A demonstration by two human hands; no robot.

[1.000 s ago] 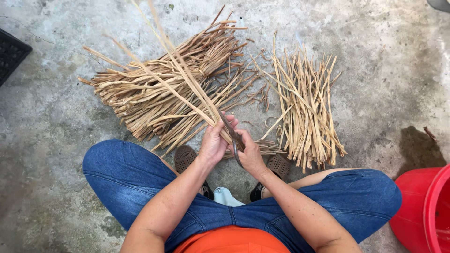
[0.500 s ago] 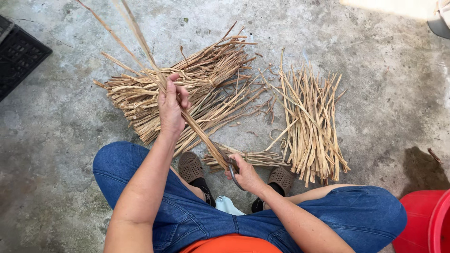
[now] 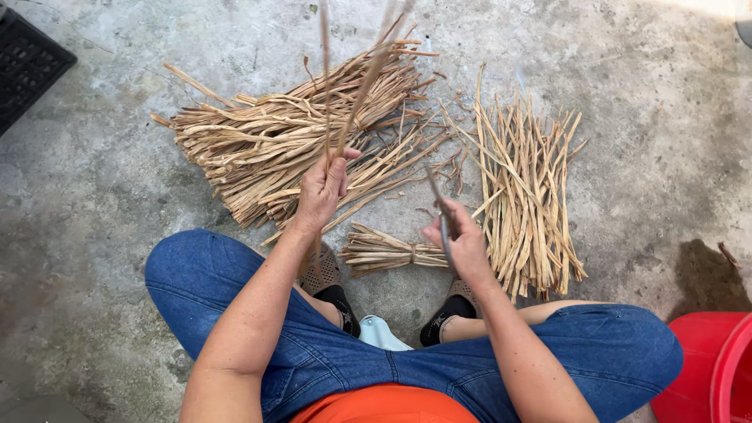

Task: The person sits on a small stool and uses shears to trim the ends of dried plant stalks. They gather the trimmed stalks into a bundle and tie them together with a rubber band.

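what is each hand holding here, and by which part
The left hand grips long dry strips near their lower ends. The right hand holds a thin dark blade-like tool by its lower part.

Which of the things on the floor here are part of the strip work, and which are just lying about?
In use:
left hand gripping long strips
right hand holding a thin blade
big strip pile
sorted strip pile
small tied bundle

Lying about:
red bucket
black crate

L hand [image 3: 319,192] w/ raised strips [image 3: 354,86]
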